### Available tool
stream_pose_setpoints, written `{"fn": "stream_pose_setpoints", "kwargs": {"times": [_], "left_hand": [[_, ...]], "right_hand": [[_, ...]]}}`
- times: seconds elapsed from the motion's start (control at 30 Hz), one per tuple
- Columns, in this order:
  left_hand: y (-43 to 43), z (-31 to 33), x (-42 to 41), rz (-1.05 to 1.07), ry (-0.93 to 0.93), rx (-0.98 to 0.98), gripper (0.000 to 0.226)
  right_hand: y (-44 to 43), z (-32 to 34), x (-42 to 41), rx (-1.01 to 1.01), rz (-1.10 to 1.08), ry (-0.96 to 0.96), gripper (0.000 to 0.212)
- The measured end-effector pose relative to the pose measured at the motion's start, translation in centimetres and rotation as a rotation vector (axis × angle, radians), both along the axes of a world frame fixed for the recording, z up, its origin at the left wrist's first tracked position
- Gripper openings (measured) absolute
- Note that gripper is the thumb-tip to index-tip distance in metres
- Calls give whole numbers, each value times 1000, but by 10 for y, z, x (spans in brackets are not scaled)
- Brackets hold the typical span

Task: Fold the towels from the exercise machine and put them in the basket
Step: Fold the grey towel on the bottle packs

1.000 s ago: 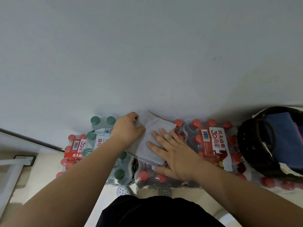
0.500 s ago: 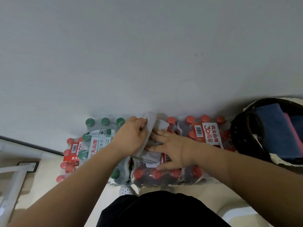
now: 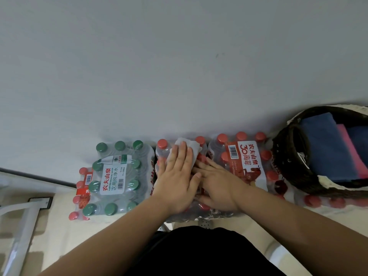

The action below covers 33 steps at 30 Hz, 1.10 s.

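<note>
Shifted From Pinch to Flat Press

Laid flat with the left hand (image 3: 177,176), fingers straight, over the grey towel (image 3: 196,149); pressed alongside with the right hand (image 3: 219,184), fingers straight too. Spread atop a red-capped bottle pack (image 3: 162,151), apart from the dark basket (image 3: 282,156) holding a blue towel (image 3: 318,146) and a pink towel (image 3: 352,152).

Shrink-wrapped pack of green-cap water bottles (image 3: 117,176) against grey wall (image 3: 179,66), beige floor (image 3: 59,226) in front. Smaller red-cap pack (image 3: 82,188) just left of it, partly hidden by it. To the rt, red-cap pack w/ orange-white label (image 3: 246,162). More red caps (image 3: 322,201) far rt.
</note>
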<state>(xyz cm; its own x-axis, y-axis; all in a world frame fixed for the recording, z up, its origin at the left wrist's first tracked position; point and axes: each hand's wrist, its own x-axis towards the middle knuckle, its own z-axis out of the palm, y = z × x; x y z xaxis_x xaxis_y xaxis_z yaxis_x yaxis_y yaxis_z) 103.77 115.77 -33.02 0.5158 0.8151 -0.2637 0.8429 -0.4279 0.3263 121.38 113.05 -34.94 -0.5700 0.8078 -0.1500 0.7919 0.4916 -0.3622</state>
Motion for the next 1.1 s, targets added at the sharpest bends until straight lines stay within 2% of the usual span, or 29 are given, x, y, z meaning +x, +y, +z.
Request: {"fn": "stream_pose_setpoints", "kwargs": {"times": [0.07, 0.1, 0.13, 0.2, 0.23, 0.27, 0.33, 0.47, 0.6, 0.67, 0.77, 0.83, 0.93, 1.0, 1.1], "left_hand": [[0, -4, 4, -9, 70, 25, 78], [1, -6, 6, -11, 99, 35, 78], [2, -6, 8, -15, 128, 44, 78], [2, -7, 10, -38, 191, 67, 75], [2, -8, 11, -49, 218, 78, 74], [1, -9, 11, -55, 233, 89, 73], [1, -9, 12, -59, 236, 105, 76], [0, -10, 3, -79, 166, 114, 80], [-2, -14, -11, -23, -58, 97, 71], [4, -13, -12, 59, -198, 48, 64], [19, -4, -17, 102, -333, -25, 48], [29, 0, -26, 70, -239, -26, 51], [37, 0, -33, -5, -53, 19, 63], [39, -3, -31, -14, -53, -10, 67], [41, -3, -27, 25, -163, -111, 70]], "right_hand": [[1, 0, 5, -65, -27, 107, 62], [0, 1, 7, -37, -55, 159, 48], [0, 3, 9, 45, -115, 200, 34], [3, 10, 13, 179, -311, 243, 26], [5, 12, 13, 200, -370, 230, 32], [7, 14, 10, 189, -380, 173, 48], [14, 13, 6, 110, -293, -10, 75], [22, 11, 4, 25, -223, -208, 84], [18, 7, 3, -32, -225, -287, 96], [20, 8, 0, -62, -222, -267, 92], [29, 18, 1, -207, -307, -75, 76], [32, 22, 2, -249, -384, 18, 63], [28, 23, -8, -214, -468, 14, 57], [22, 20, -19, -196, -521, -32, 58], [13, 15, -35, -142, -636, -145, 60]]}}
